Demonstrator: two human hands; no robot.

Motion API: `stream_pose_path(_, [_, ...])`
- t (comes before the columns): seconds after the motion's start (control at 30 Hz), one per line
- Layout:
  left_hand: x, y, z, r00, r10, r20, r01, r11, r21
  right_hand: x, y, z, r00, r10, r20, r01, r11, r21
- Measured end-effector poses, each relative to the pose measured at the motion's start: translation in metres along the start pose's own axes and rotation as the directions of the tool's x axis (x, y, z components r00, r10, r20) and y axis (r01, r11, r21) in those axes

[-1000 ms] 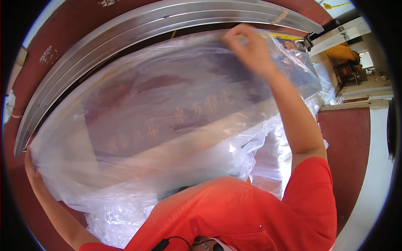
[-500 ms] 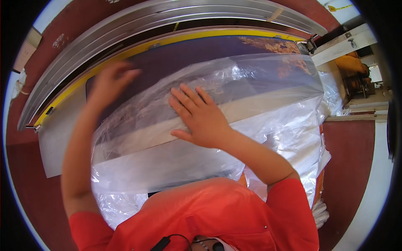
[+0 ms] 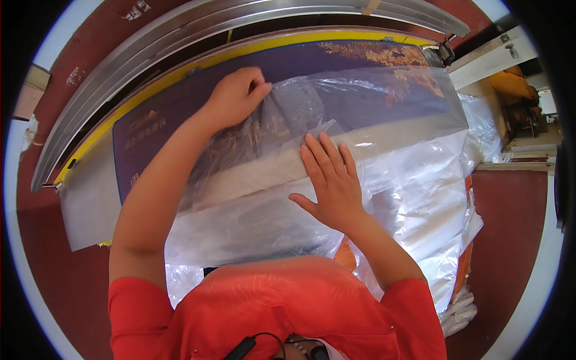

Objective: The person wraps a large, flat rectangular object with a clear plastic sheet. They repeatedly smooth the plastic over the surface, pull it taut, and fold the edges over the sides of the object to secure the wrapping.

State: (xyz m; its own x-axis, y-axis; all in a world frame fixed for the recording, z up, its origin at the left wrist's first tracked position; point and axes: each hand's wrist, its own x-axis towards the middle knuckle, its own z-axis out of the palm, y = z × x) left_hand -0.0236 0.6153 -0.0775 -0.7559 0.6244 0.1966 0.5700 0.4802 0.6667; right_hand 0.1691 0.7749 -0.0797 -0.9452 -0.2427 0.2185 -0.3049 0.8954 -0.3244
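A sheet of clear plastic film [image 3: 294, 114] lies over a flat dark purple panel [image 3: 150, 156] with a golden floral pattern at its far right and pale printing at its left. My left hand [image 3: 237, 96] has its fingers closed in a pinch on the film's far edge, above the panel's middle. Creases run through the film from that hand toward me. My right hand [image 3: 333, 189] lies flat on the film, palm down with fingers spread, over a pale strip [image 3: 420, 129] along the panel's near side. The panel's left part shows bare of film.
Shiny plastic sheeting [image 3: 414, 192] spreads across the near right, with orange beneath its edge. A yellow-edged frame [image 3: 252, 48] borders the panel's far side, with long metal rails [image 3: 180, 42] beyond it. Machinery [image 3: 516, 111] stands at the right, and reddish floor [image 3: 510, 228] shows below.
My left hand has moved right and closed on the film's edge. The film has been drawn rightward, uncovering the panel's left part. My right hand has slid a little to the right, still flat.
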Motion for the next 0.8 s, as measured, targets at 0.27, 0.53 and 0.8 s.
stream_pose_path(0.27, [0.047,0.037,0.022,0.924,-0.254,0.286,0.240,0.967,0.086,-0.001,-0.008,-0.003,0.998,-0.005,-0.060,0.007,1.000,0.027])
stream_pose_path(0.53, [-0.106,-0.051,-0.060,0.982,-0.164,-0.090,-0.050,0.235,-0.971,0.124,0.008,-0.013,0.936,-0.143,-0.322,0.173,0.983,0.067])
stream_pose_path(0.8, [-0.537,-0.152,-0.327,-0.007,-0.789,-0.614,0.520,0.521,-0.676,0.151,-0.048,-0.012,0.884,-0.240,0.401,0.142,0.956,0.258])
